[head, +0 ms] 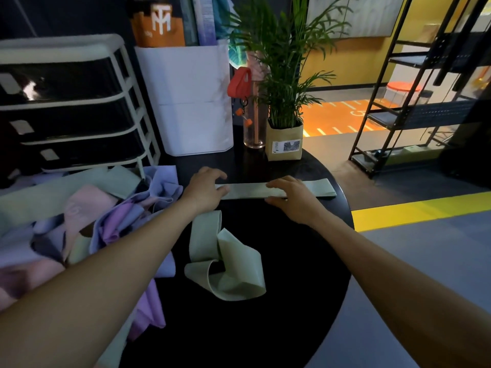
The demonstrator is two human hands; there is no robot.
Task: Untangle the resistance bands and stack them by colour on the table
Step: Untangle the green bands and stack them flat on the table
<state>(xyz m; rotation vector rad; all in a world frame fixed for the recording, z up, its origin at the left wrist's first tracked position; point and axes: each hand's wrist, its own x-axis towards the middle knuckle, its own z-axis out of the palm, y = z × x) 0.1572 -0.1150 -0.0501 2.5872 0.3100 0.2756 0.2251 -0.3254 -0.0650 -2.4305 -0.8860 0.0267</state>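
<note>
1. Head view: left hand [204,188] and right hand [289,196], fingers lightly curved, press a flat pale green band [252,191] onto the black round table [292,288].
2. Near the body lies a twisted green band [228,264].
3. Left, a tangled pile of bands [106,216] spreads under the left arm.
4. Behind stand a potted plant [284,139] and white bin [191,102].

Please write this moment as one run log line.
left hand: on flat green band | right hand: same | twisted green band: loose | pile: tangled

Both hands, left hand [206,188] and right hand [289,193], press a flat green band [248,190] on the desk [292,261]; a twisted green band [225,258] lies nearer.
</note>
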